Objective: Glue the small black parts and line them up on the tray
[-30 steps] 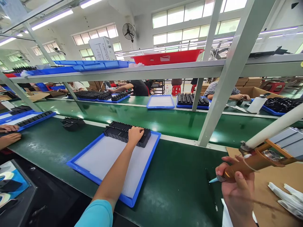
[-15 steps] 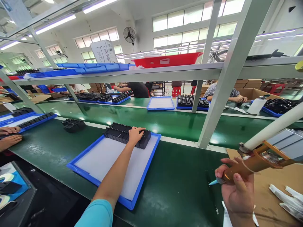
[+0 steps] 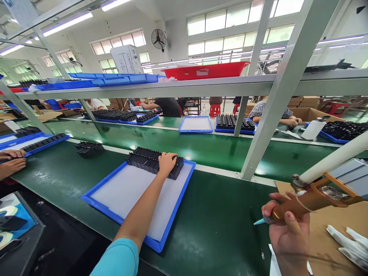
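My left hand (image 3: pixel 167 164) reaches over the far side of a blue-rimmed tray (image 3: pixel 100 209) with a white lining. Its fingers are bent round one of the black plastic boxes (image 3: pixel 143 163) at the right part of the rows there; the fingertips are partly hidden. In my right hand (image 3: pixel 289 230) is a glue dispensing gun (image 3: pixel 296 207) with an orange-brown barrel. Its light-blue nozzle (image 3: pixel 259 221) points left and down over the green bench, close to a thin dark strip (image 3: pixel 255 234) lying there.
More black boxes (image 3: pixel 89 149) stand left of the tray. A co-worker's hands (image 3: pixel 13 163) rest at the far left. A metal post (image 3: pixel 276 103) rises behind the bench, carrying a shelf with a red tray (image 3: pixel 207 71). Cardboard (image 3: pixel 324 234) and white strips (image 3: pixel 347 243) lie at right.
The camera view has shifted slightly. My left hand stays on the black boxes with barely any movement, and my right hand still holds the dispensing gun in the same place.
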{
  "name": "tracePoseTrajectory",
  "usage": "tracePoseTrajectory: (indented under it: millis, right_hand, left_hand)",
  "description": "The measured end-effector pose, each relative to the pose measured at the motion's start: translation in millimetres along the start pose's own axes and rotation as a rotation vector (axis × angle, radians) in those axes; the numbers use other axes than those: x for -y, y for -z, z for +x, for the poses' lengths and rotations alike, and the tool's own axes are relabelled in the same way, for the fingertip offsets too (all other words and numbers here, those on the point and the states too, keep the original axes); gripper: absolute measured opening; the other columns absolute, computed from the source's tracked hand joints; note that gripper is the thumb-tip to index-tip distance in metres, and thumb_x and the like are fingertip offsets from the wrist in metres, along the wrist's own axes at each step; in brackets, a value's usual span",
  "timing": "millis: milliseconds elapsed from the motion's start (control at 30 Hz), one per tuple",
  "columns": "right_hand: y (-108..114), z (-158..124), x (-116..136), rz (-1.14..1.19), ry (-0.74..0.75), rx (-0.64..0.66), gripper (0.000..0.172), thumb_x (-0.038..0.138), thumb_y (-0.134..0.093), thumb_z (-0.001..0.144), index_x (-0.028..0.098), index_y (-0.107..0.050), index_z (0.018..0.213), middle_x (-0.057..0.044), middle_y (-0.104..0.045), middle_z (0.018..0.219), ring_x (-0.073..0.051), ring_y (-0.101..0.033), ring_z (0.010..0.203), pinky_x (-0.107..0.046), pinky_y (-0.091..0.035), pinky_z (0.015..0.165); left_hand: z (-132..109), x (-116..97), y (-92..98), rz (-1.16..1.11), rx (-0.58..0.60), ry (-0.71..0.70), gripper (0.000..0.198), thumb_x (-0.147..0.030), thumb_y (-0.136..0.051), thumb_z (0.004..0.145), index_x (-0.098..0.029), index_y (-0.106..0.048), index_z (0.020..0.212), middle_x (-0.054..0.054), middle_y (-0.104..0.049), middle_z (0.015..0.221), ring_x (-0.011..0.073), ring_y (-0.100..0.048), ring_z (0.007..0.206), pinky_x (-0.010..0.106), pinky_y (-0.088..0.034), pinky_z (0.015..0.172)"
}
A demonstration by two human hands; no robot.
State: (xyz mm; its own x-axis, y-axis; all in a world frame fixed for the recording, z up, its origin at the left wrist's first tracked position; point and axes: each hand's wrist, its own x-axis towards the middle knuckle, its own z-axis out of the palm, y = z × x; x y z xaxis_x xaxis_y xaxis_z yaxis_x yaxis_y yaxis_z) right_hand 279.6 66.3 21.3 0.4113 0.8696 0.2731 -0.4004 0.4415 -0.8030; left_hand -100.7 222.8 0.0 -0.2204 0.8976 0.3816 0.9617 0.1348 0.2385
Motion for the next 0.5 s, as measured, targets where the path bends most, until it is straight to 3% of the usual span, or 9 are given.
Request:
tracePoseTrajectory:
  millis: [200, 500]
  right_hand:
    - [-0.1, -1.0, 0.1, -0.016, -0.003, -0.001, 0.037, 0.037, -0.067, 0.074, 0.031, -0.059, 0.109, -0.003, -0.063, 0.096, -0.015, -0.053, 0.056, -0.035, -0.041, 0.053]
    - [-0.1, -1.9, 0.1, -0.011, -0.018, -0.001, 0.038, 0.036, -0.067, 0.074, 0.032, -0.059, 0.111, -0.003, -0.063, 0.095, -0.015, -0.053, 0.056, -0.034, -0.040, 0.053]
  left_hand:
    - [1.2, 3.5, 4.7, 0.011, 0.029, 0.013, 0.032, -0.028, -0.052, 0.088, -0.031, -0.072, 0.113, 0.008, -0.073, 0.098, 0.0278, -0.052, 0.109, 0.043, -0.037, 0.092]
    - [-0.4, -3.3, 4.8, 0.011, 0.003, 0.092, 0.026, -0.033, -0.054, 0.090, -0.031, -0.074, 0.106, 0.007, -0.073, 0.094, 0.0284, -0.054, 0.107, 0.041, -0.038, 0.089]
